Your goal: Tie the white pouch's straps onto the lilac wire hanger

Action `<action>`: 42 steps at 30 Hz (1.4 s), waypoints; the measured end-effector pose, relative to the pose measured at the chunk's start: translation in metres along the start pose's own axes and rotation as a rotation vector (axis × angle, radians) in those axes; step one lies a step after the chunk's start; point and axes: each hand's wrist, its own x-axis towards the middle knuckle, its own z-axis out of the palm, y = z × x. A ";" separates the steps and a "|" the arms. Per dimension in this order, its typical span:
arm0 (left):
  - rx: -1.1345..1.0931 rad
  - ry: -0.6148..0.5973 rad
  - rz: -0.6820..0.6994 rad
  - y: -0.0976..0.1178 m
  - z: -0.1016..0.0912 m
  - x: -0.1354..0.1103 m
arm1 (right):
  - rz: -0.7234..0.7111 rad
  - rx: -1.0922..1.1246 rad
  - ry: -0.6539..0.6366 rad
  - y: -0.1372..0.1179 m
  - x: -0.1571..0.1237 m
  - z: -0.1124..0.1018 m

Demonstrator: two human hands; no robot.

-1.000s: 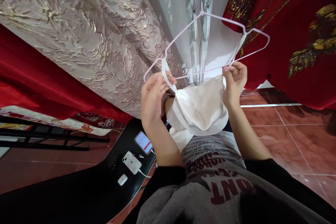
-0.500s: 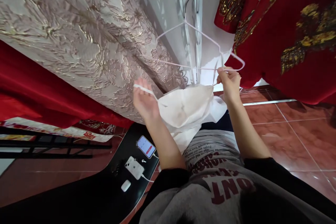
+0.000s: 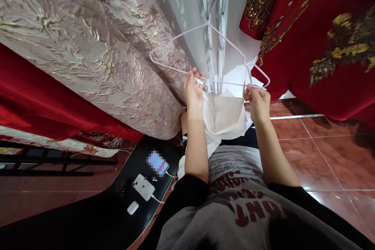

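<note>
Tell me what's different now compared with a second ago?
The left strap of the white garment has come off the pink hanger. The left hand swung outward with it, then came back inward to the hanger's lower bar, strap at its fingers. The right strap stays looped on the hanger, with the right hand at it. The white phone stayed put.

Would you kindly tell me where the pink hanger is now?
In the head view, the pink hanger is in the upper middle, above the white cloth, with the left hand and right hand at its lower bar.
</note>
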 end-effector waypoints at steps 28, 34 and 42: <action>0.040 0.059 0.190 0.022 0.000 -0.061 | -0.583 0.261 0.465 -0.020 0.035 -0.050; -0.022 -0.013 0.125 0.007 0.021 -0.078 | -0.488 -0.123 -0.090 -0.049 -0.010 -0.007; 0.102 -0.010 0.220 0.011 -0.025 -0.083 | -0.526 -0.502 -0.297 -0.023 0.008 0.035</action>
